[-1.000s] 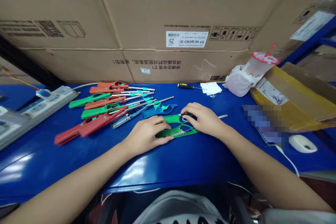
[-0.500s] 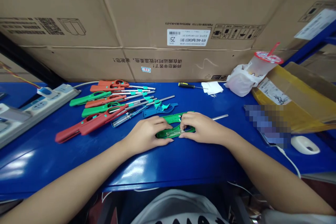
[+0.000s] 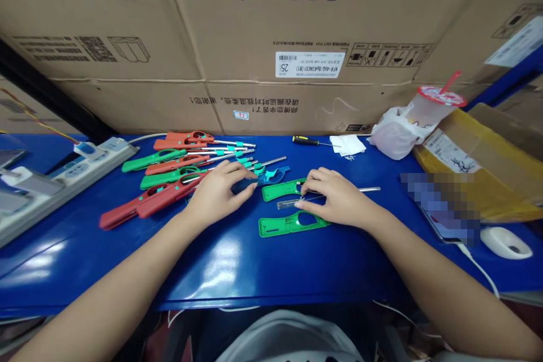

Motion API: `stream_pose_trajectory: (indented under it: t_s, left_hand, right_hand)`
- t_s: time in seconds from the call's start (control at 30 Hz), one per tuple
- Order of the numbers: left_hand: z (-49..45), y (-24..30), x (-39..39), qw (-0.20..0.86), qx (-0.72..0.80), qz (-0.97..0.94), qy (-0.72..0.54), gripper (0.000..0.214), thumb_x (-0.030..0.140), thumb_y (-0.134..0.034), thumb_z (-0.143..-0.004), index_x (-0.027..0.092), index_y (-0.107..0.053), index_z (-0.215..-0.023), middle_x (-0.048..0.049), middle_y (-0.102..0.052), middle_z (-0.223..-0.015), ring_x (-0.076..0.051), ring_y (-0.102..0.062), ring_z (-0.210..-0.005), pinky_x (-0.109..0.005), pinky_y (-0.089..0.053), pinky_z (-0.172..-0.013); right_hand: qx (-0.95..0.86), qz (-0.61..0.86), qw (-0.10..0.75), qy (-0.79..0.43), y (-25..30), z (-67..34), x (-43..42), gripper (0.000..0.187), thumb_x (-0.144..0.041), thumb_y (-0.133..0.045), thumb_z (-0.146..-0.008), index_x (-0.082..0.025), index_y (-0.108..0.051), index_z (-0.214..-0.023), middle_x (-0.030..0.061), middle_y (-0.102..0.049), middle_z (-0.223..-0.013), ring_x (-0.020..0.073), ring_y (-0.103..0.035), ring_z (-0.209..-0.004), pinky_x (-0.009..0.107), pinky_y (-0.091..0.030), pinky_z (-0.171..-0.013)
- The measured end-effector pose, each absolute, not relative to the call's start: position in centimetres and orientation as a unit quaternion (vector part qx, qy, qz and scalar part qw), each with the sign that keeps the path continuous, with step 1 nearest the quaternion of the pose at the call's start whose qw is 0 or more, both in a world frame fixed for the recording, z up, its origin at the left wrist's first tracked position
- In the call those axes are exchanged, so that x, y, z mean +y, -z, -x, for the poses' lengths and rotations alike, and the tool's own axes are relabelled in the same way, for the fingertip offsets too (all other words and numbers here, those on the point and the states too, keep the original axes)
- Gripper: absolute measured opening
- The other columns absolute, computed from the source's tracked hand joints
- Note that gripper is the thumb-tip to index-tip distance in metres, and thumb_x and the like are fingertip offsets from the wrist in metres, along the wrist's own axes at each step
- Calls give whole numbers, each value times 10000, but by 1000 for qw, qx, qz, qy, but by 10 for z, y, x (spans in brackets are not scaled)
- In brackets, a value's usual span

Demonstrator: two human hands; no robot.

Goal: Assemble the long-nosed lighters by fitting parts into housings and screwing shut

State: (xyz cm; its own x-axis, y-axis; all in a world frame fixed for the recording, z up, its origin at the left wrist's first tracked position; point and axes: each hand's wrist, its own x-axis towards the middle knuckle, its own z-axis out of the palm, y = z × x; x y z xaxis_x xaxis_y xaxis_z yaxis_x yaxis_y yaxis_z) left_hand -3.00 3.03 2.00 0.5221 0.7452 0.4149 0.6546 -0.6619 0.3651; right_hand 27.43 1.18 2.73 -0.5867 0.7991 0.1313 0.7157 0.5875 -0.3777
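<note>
My right hand (image 3: pixel 337 195) pinches the inner part of a long-nosed lighter, and its clear fuel tank (image 3: pixel 287 203) sticks out to the left. The lighter's metal tube (image 3: pixel 370 189) shows beyond the knuckles. One green handle half (image 3: pixel 280 190) lies just above the tank. The other green handle half (image 3: pixel 278 226) rests below it, hollow side up. My left hand (image 3: pixel 223 189) is open over the blue trigger pieces (image 3: pixel 275 176), thumb and forefinger apart. Its fingers partly cover those pieces, so I cannot tell whether they touch.
Several red and green long-nosed lighters (image 3: pixel 169 186) lie at the left by a power strip (image 3: pixel 63 181). A screwdriver (image 3: pixel 306 140) and white paper (image 3: pixel 347 145) lie at the back. Rightward are a bagged drink cup (image 3: pixel 435 104), a yellow-wrapped box (image 3: pixel 500 181), a phone (image 3: pixel 441 209) and a white mouse (image 3: pixel 504 242).
The green handle halves, held together in both hands before, now lie apart on the table. My left hand has moved left and up, away from them. My right hand keeps the inner part.
</note>
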Motion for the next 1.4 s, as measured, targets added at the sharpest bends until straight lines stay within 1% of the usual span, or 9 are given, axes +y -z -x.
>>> stream_pose_trajectory:
  t_s: [0.17, 0.3, 0.43, 0.57, 0.67, 0.77, 0.93, 1.27, 1.4]
  left_hand:
    - [11, -15, 47, 69, 415, -876, -235, 274, 340, -570, -1006, 214, -734, -1186, -93, -690, -1122, -267, -647, -1073, -426, -543, -943]
    - [-12, -13, 67, 64, 419, -885, -190, 215, 333, -657, -936, 187, -750, -1064, -103, -702, -1063, -287, -654, -1020, -417, -554, -883]
    - [-22, -22, 82, 76, 406, -895, -168, 85, 180, -669, -845, 174, -735, -898, -77, -728, -918, -268, -672, -942, -397, -540, -885]
    - [-18, -39, 69, 115, 364, -908, -170, 132, 231, -635, -912, 180, -735, -980, -58, -735, -943, -211, -687, -888, -329, -536, -833]
    - [-12, -45, 46, 164, 306, -927, -141, 118, 279, -665, -936, 215, -744, -997, -20, -745, -964, -169, -704, -870, -269, -535, -789]
    - [-4, -41, 30, 184, 292, -930, -128, 118, 259, -660, -953, 206, -749, -1009, -38, -738, -1031, -180, -717, -901, -286, -550, -821]
    - [6, -28, 32, 198, 282, -927, -148, 215, 285, -577, -1018, 198, -733, -1138, -68, -727, -1120, -176, -715, -982, -307, -569, -903]
    - [11, -14, 40, 112, 304, -935, -147, 365, 266, -465, -1041, 179, -678, -1325, -155, -654, -1267, -305, -626, -1151, -528, -522, -1002]
    - [16, -10, 47, 92, 313, -933, -150, 369, 263, -446, -1043, 186, -675, -1322, -147, -652, -1267, -299, -619, -1137, -518, -518, -997]
  right_hand:
    - [-875, 436, 182, -105, -24, -277, 19, 208, -342, -557, -1009, -206, -696, -934, 71, -681, -961, 241, -601, -948, 394, -449, -843]
    - [-873, 439, 186, -101, -20, -283, 24, 184, -285, -550, -989, -208, -685, -890, 69, -688, -937, 242, -608, -934, 401, -454, -850]
    - [-884, 421, 166, -118, -23, -297, 30, 165, -224, -538, -960, -209, -695, -911, 69, -701, -944, 232, -619, -912, 396, -464, -855]
    - [-882, 423, 154, -140, -31, -317, 37, 141, -211, -556, -929, -198, -696, -920, 85, -700, -954, 237, -621, -922, 392, -475, -865]
    - [-878, 429, 121, -174, -35, -329, 38, 88, -165, -600, -846, -205, -677, -828, 56, -685, -890, 205, -621, -824, 340, -487, -772]
    - [-872, 435, 85, -208, -38, -334, 35, 109, -136, -637, -769, -209, -678, -839, 30, -678, -867, 172, -613, -735, 289, -489, -676]
    - [-859, 459, 88, -211, -40, -331, 32, 103, -203, -604, -867, -195, -682, -934, 49, -685, -895, 182, -623, -780, 298, -493, -709]
    - [-826, 512, 173, -163, -12, -303, 39, 93, -276, -582, -954, -224, -650, -917, 30, -672, -930, 173, -617, -814, 295, -434, -717]
    - [-816, 521, 201, -150, -4, -299, 43, 93, -262, -578, -957, -224, -662, -947, 39, -674, -949, 182, -630, -817, 299, -446, -699]
